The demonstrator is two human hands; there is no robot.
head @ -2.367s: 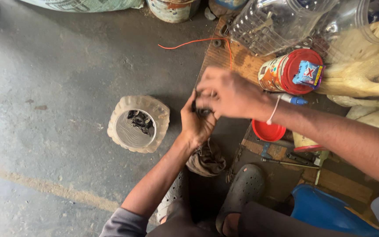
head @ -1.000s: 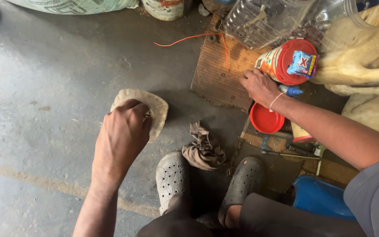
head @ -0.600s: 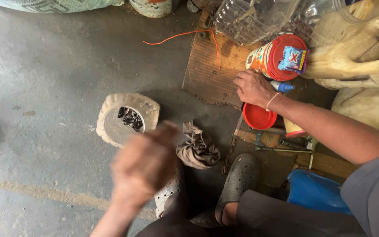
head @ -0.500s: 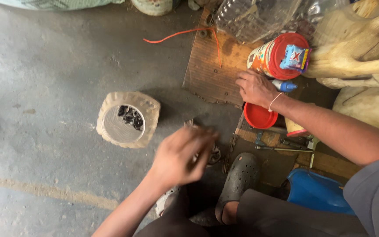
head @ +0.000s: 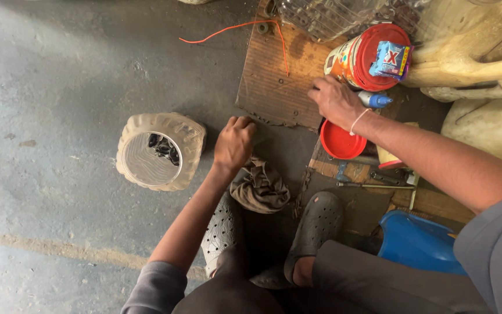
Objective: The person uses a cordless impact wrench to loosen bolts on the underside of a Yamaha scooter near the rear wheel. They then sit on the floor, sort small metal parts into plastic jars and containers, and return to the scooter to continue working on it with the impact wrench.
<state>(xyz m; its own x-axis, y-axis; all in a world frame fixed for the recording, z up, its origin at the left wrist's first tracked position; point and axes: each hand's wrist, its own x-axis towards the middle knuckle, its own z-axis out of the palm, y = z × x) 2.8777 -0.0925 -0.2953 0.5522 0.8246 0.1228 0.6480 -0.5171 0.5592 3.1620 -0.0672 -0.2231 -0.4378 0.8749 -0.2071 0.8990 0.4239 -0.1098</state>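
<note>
My left hand (head: 233, 142) is curled into a loose fist just above the concrete floor, between a cut-off plastic container (head: 161, 151) holding several small dark parts and a brown wooden board (head: 277, 81). Whether it holds anything I cannot tell. A crumpled brown rag (head: 261, 187) lies right below it. My right hand (head: 335, 102) rests fingers-down on the board's right edge, next to a tin with a red lid (head: 364, 58) and a blue-capped tube (head: 374, 100). A red lid (head: 341, 141) lies under my right wrist.
An orange wire (head: 228, 32) curls across the floor onto the board. Clear plastic bottles (head: 326, 14) and cream jerrycans (head: 472, 55) crowd the top right. A blue plastic piece (head: 416, 241) and small metal tools (head: 373, 181) sit at right. My grey clogs (head: 315, 227) are at the bottom.
My left hand swung from the container, back toward me, then forward to the floor beside the board. My right hand stayed by the red-lidded tin.
</note>
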